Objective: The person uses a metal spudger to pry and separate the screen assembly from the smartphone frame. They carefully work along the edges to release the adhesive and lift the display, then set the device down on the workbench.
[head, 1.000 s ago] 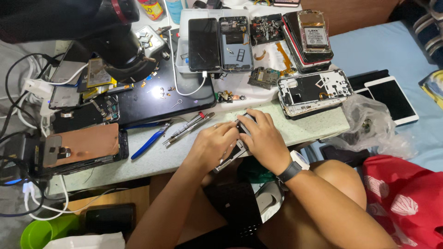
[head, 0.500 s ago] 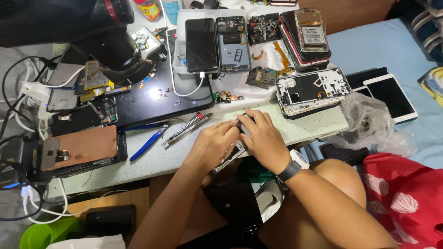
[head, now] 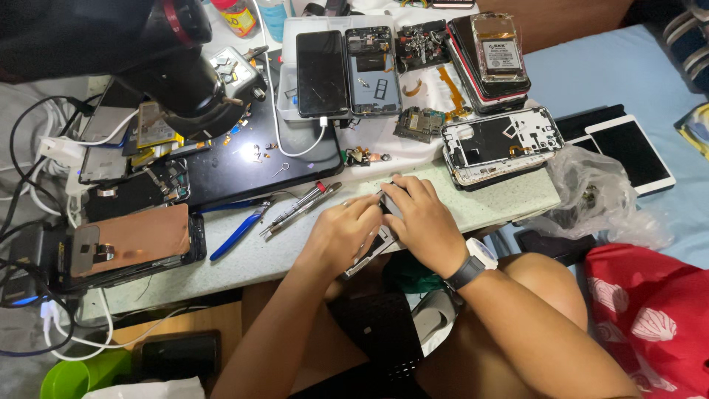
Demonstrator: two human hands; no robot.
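My left hand (head: pixel 341 235) and my right hand (head: pixel 421 222) meet over a small dark phone part (head: pixel 390 201) at the front edge of the pale green worktop (head: pixel 509 196). Both hands grip it; their fingers hide most of it. A thin phone frame (head: pixel 367 253) sticks out below my left hand. My right wrist wears a watch with a white face (head: pixel 473 264). Just left of my hands lie metal tweezers and a screwdriver (head: pixel 299 208).
Blue-handled pliers (head: pixel 238 231) lie left of the tools. An opened phone with a copper back (head: pixel 125 250) is at the far left. A black microscope (head: pixel 185 66) stands over a dark mat (head: pixel 244 166). Several opened phones (head: pixel 502 144) and a tablet (head: pixel 639 151) lie behind.
My hands stay on the part, with only small finger shifts. The view has drifted slightly.
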